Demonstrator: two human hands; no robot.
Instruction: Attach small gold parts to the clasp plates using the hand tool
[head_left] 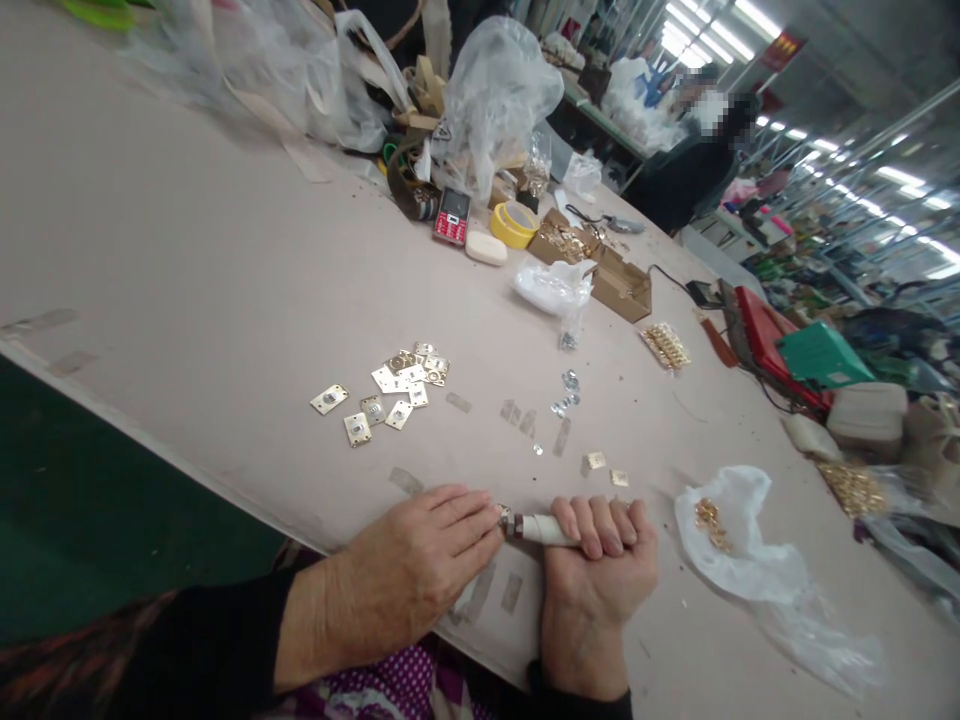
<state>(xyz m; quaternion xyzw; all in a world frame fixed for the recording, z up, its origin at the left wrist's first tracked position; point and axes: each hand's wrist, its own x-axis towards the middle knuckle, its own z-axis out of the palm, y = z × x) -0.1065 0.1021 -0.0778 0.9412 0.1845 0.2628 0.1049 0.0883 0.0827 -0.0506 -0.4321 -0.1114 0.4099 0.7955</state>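
Note:
My right hand is wrapped round the thick white handle of a hand tool. It lies nearly level, its short metal tip pointing left; the kind of tip cannot be made out. My left hand has its fingers stretched and held together, pressing at the tool's tip. At those fingertips a bit of a small gold metal plate shows, mostly hidden. Two small gold plates lie just beyond my right hand. Further left lies a loose heap of rectangular gold metal plates, some with round centres.
Small silver discs lie mid-table. To the right is a white plastic bag with gold pieces. Beyond are cardboard boxes, yellow tape, a red phone and plastic bags. A person sits further off.

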